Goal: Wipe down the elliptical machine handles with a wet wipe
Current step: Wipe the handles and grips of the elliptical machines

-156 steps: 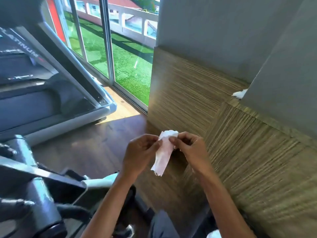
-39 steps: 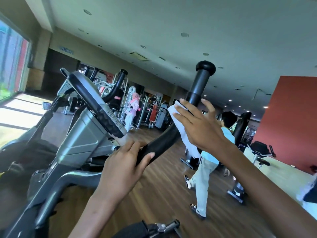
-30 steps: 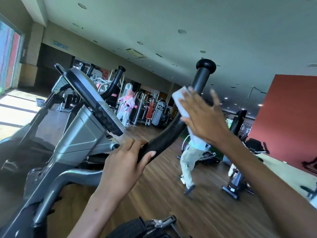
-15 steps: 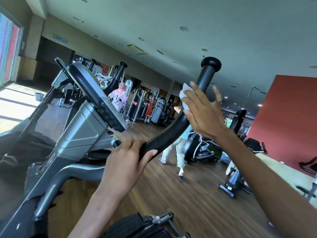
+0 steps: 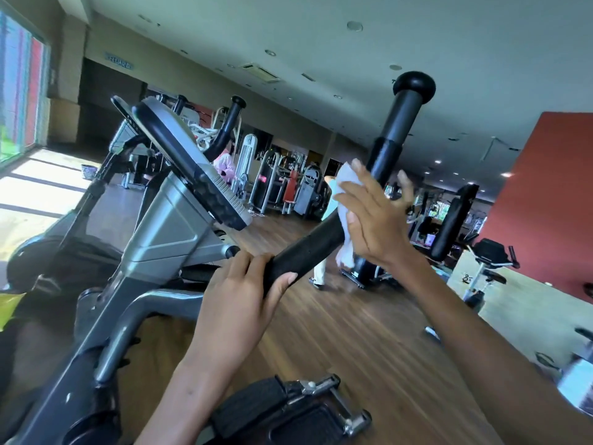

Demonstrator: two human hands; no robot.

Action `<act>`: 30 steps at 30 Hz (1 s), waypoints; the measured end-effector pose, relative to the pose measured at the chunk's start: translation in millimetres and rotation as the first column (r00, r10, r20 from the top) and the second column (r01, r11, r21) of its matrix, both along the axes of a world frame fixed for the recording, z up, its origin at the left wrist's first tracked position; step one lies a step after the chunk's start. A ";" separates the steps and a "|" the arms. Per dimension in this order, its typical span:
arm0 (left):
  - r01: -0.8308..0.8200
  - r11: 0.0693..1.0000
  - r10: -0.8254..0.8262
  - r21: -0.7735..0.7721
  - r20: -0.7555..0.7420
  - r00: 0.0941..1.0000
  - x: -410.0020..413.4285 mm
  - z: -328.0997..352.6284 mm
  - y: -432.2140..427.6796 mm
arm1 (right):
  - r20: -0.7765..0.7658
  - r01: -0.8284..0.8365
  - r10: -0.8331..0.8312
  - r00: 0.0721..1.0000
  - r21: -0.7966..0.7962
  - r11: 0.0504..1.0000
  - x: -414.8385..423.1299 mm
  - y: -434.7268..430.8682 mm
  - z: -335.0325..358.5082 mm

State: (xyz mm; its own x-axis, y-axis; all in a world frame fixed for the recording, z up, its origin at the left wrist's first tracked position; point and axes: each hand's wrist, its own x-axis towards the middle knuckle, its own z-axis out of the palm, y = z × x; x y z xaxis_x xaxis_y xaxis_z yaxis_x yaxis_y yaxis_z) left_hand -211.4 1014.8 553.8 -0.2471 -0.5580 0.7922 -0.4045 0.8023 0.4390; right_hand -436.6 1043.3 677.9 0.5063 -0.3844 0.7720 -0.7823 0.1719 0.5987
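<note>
The right hand (image 5: 375,220) has slid back down the near handle (image 5: 398,130). Half a second ago it was pressing the wet wipe (image 5: 346,184) higher up the shaft, closer to the knob (image 5: 414,86); now the wipe sits at the bend, pinned under a flat palm with the fingers straight and spread. The left hand (image 5: 244,293) has not moved, its fingers clamped round the lower foam grip to steady it. This looks like up-and-down strokes on the middle stretch, with the top section, the knob and the far handle (image 5: 226,130) probably still to do. Most of the wipe is hidden under the palm, so I cannot tell whether it wraps round the back. The gym-goers beyond are blurred.
</note>
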 end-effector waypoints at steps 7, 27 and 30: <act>-0.098 0.989 0.100 -0.113 0.010 0.995 6.8 -22.2 -0.3 | -0.245 0.115 -0.056 0.968 0.232 0.966 -11.0 12.0 8.1; 0.072 0.996 -0.073 0.058 0.018 0.997 43.1 -70.5 -22.3 | -0.026 -0.029 0.043 0.999 0.386 0.922 68.2 8.8 -73.6; 0.095 0.995 -0.096 0.043 0.022 0.995 48.0 -70.4 -22.4 | -0.091 0.045 -0.009 0.996 0.405 0.913 50.4 9.5 -52.2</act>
